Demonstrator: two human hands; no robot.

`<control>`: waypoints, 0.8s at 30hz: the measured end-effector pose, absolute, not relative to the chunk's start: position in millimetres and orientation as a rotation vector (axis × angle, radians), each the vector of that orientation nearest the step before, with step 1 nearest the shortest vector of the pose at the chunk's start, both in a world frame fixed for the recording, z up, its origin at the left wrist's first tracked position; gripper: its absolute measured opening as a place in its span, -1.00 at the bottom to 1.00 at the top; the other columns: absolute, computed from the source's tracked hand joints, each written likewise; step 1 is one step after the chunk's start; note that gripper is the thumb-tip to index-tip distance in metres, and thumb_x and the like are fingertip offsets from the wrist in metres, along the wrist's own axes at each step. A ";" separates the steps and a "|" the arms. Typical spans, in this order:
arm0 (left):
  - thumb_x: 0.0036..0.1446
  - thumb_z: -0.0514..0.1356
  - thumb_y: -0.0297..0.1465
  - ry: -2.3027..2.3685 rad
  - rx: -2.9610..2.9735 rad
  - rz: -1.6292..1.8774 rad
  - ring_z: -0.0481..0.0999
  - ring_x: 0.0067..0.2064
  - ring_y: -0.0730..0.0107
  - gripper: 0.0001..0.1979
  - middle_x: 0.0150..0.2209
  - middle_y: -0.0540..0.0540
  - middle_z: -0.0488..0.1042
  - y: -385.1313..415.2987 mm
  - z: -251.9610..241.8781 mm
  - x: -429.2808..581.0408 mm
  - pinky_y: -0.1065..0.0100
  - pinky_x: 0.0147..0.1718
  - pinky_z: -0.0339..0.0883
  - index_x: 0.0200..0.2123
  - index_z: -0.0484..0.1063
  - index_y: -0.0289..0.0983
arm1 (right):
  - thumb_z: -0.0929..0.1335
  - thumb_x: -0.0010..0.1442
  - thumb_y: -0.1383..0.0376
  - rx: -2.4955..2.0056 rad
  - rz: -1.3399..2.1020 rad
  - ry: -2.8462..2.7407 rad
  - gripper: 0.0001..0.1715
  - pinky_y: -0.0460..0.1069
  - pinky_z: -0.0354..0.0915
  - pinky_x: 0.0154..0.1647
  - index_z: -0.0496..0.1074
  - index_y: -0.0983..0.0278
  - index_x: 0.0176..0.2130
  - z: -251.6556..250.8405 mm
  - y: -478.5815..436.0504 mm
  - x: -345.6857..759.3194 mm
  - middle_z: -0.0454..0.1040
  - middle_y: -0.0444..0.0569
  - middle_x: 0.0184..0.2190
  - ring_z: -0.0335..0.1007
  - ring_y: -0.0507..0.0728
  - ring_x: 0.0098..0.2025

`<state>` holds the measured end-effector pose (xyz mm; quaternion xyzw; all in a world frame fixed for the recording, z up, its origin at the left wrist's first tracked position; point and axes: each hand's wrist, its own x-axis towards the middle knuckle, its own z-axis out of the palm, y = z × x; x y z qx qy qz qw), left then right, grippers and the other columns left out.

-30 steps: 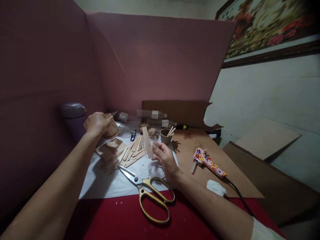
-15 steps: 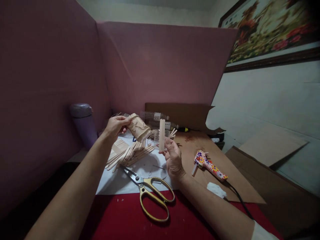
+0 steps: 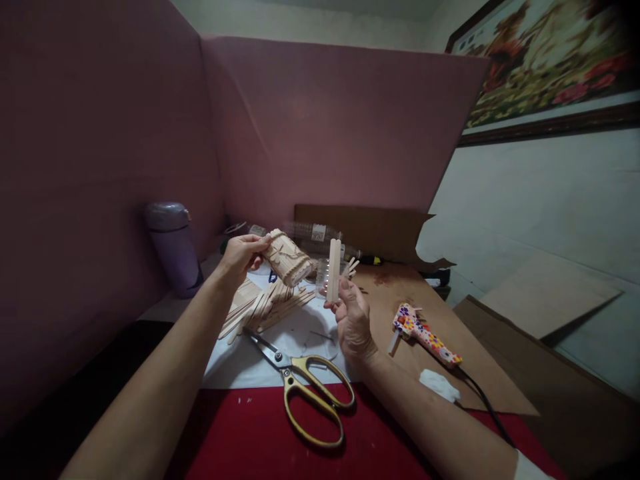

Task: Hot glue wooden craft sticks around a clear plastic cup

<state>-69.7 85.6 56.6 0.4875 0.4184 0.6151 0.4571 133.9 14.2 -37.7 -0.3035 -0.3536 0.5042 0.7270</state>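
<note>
Left hand (image 3: 245,255) pinching one end of tilted stick-clad cylinder (image 3: 287,259), at 10 o'clock from right hand (image 3: 353,317). Right fingers closed on clear plastic piece (image 3: 321,275) with two upright sticks (image 3: 335,270) side by side. Scissors (image 3: 286,362) at 7 o'clock from it, glue gun (image 3: 425,335) at 3.

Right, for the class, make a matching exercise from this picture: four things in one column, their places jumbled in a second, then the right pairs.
1. pale piece covered in flat wooden sticks
2. metal scissors with gold-coloured handles
3. pink flower-patterned glue gun
4. purple bottle with a grey lid

A. on the flat brown cardboard
B. upright by the pink panel
C. in the left hand
D. across the white sheet and red surface

Pairs: 1-C, 2-D, 3-A, 4-B
</note>
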 end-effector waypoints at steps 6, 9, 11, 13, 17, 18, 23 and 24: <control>-0.29 0.44 -0.35 0.954 1.203 1.535 0.18 -0.76 0.63 -0.70 -0.70 0.01 0.34 91.0 51.3 -72.6 0.54 -0.82 -0.06 -0.63 0.37 -0.35 | 0.49 0.00 -0.05 -0.661 1.105 -0.767 -0.44 -0.07 0.29 -0.38 0.44 0.25 -0.13 -36.4 12.8 132.8 0.49 -0.06 -0.21 0.43 0.06 -0.29; -0.31 0.44 -0.34 0.897 1.214 1.554 0.18 -0.76 0.62 -0.69 -0.70 0.02 0.33 92.7 48.4 -72.8 0.53 -0.81 -0.04 -0.63 0.36 -0.34 | 0.49 0.01 -0.04 -0.661 1.096 -0.756 -0.45 -0.07 0.29 -0.39 0.45 0.25 -0.13 -35.1 12.1 132.6 0.49 -0.07 -0.23 0.43 0.05 -0.30; -0.33 0.45 -0.33 0.866 1.217 1.566 0.20 -0.75 0.61 -0.68 -0.70 0.03 0.34 92.9 46.5 -72.8 0.53 -0.81 -0.03 -0.63 0.37 -0.33 | 0.49 0.01 -0.04 -0.655 1.092 -0.753 -0.45 -0.07 0.28 -0.40 0.45 0.25 -0.14 -34.1 11.7 132.4 0.50 -0.07 -0.25 0.43 0.05 -0.31; -0.35 0.47 -0.31 0.834 1.217 1.579 0.21 -0.74 0.61 -0.66 -0.69 0.03 0.35 92.7 44.7 -73.0 0.53 -0.80 -0.03 -0.62 0.38 -0.33 | 0.49 0.01 -0.05 -0.648 1.090 -0.749 -0.45 -0.07 0.28 -0.40 0.45 0.26 -0.15 -33.3 11.6 132.1 0.49 -0.08 -0.25 0.42 0.05 -0.31; -0.36 0.49 -0.24 0.797 1.227 1.601 0.20 -0.74 0.62 -0.60 -0.68 0.05 0.34 91.8 41.6 -73.1 0.52 -0.80 -0.07 -0.62 0.36 -0.32 | 0.49 0.01 -0.05 -0.649 1.083 -0.744 -0.43 -0.07 0.27 -0.40 0.45 0.27 -0.14 -32.6 11.3 131.8 0.48 -0.06 -0.23 0.41 0.05 -0.30; -0.35 0.50 -0.21 0.795 1.233 1.611 0.18 -0.74 0.63 -0.57 -0.69 0.06 0.32 91.6 41.1 -72.8 0.52 -0.80 -0.09 -0.63 0.34 -0.31 | 0.49 0.01 -0.05 -0.650 1.080 -0.749 -0.44 -0.07 0.27 -0.40 0.45 0.27 -0.14 -32.6 11.2 131.8 0.48 -0.06 -0.23 0.42 0.05 -0.30; -0.27 0.46 -0.03 0.762 1.206 1.670 0.14 -0.73 0.64 -0.48 -0.70 0.09 0.24 91.4 40.2 -69.0 0.48 -0.78 -0.13 -0.63 0.30 -0.28 | 0.49 0.01 -0.05 -0.653 1.065 -0.753 -0.44 -0.06 0.26 -0.41 0.45 0.27 -0.15 -33.2 11.3 131.7 0.48 -0.07 -0.27 0.42 0.06 -0.32; -0.24 0.44 0.00 0.755 1.179 1.686 0.14 -0.73 0.63 -0.47 -0.70 0.10 0.22 91.5 40.1 -68.2 0.47 -0.78 -0.12 -0.62 0.29 -0.28 | 0.49 0.01 -0.05 -0.652 1.063 -0.751 -0.44 -0.06 0.26 -0.41 0.44 0.27 -0.15 -33.3 11.5 131.5 0.48 -0.07 -0.27 0.42 0.06 -0.32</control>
